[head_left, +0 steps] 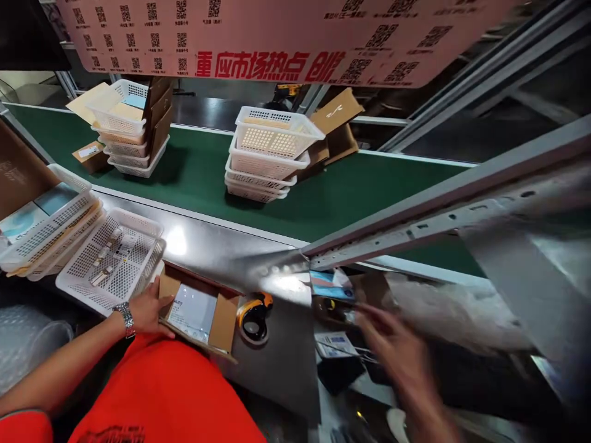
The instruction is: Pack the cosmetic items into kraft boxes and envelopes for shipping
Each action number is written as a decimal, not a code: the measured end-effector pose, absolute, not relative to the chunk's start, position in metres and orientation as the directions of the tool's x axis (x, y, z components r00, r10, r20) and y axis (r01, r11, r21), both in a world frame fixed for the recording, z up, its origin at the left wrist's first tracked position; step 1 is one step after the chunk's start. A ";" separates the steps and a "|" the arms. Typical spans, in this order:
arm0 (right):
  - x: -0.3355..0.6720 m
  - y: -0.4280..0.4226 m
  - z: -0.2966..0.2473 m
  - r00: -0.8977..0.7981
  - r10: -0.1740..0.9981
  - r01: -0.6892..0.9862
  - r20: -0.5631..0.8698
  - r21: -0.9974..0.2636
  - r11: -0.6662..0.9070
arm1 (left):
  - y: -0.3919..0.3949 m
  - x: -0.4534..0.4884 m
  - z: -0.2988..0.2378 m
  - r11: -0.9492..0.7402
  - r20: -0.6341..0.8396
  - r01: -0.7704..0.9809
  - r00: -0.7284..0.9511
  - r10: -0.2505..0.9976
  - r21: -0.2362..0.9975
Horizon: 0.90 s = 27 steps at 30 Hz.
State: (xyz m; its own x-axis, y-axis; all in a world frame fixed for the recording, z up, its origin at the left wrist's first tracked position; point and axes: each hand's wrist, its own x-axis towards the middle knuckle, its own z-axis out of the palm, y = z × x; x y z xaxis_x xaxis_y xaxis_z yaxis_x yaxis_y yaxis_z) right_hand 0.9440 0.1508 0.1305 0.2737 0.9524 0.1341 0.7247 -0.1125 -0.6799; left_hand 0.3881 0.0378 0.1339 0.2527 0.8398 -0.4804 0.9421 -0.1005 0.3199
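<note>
- Left hand [146,312] grips the open box [224,321] at its edge.
- Right hand [392,341] is blurred near a blue packet [329,283]; one cannot tell its grip.
- Reaching seems in hand; next calls for sure grasp.

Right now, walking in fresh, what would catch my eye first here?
Probably the pink sign with red characters, across the top. Below it, two stacks of white baskets stand on a green belt. At the bottom, the left hand touches an open box, just beyond a bright red shirt.

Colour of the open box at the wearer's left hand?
Brown: the open box shows best in the head view, the only one.
</note>
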 end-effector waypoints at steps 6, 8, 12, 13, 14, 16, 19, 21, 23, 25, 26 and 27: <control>0.768 0.071 0.127 -0.748 0.649 0.394 -0.139 -0.880 0.266 | 0.057 0.389 0.127 -0.128 -0.349 0.927 0.257 0.901 0.353; 0.734 0.059 0.105 -0.688 0.714 0.437 -0.134 -0.861 0.259 | 0.066 0.390 0.116 -0.056 -0.315 0.927 0.183 0.931 0.372; 0.710 0.050 0.058 -0.129 0.981 0.664 0.144 -0.723 0.194 | 0.079 0.393 0.080 0.098 -0.159 0.879 -0.026 0.987 0.466; 0.707 0.051 0.053 -0.056 0.969 0.719 0.242 -0.663 0.207 | 0.080 0.394 0.071 0.097 -0.112 0.855 -0.045 0.993 0.509; 0.704 0.054 0.053 -0.035 0.948 0.771 0.316 -0.595 0.227 | 0.081 0.395 0.063 0.086 -0.076 0.832 -0.052 0.996 0.549; 0.697 0.065 0.063 -0.105 0.921 0.842 0.376 -0.459 0.284 | 0.079 0.396 0.051 0.076 -0.041 0.792 -0.064 0.997 0.606; 0.686 0.087 0.087 -0.325 0.901 0.831 0.287 -0.368 0.417 | 0.078 0.396 0.042 0.060 0.010 0.771 -0.085 0.996 0.635; 0.681 0.095 0.096 -0.425 0.884 0.795 0.196 -0.386 0.468 | 0.079 0.395 0.041 -0.023 0.102 0.786 -0.051 0.993 0.618; 0.679 0.092 0.093 -0.480 0.868 0.771 0.129 -0.408 0.488 | 0.082 0.393 0.043 -0.113 0.193 0.811 0.000 0.981 0.575; 0.680 0.082 0.084 -0.508 0.853 0.757 0.121 -0.410 0.510 | 0.086 0.393 0.047 -0.167 0.215 0.838 0.061 0.975 0.520; 0.681 0.077 0.078 -0.511 0.847 0.749 0.144 -0.408 0.521 | 0.087 0.393 0.049 -0.200 0.196 0.848 0.116 0.974 0.490; 0.683 0.073 0.072 -0.506 0.844 0.742 0.180 -0.409 0.532 | 0.087 0.394 0.050 -0.252 0.158 0.850 0.201 0.967 0.462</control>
State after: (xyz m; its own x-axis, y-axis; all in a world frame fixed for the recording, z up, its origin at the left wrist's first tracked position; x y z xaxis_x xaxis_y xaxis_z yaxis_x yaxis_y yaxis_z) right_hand 0.6834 0.0725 0.0724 -0.5056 0.8438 0.1800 0.7415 0.5316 -0.4093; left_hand 0.3938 0.0868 0.0504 0.2009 0.9667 0.1584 0.8500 -0.2524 0.4623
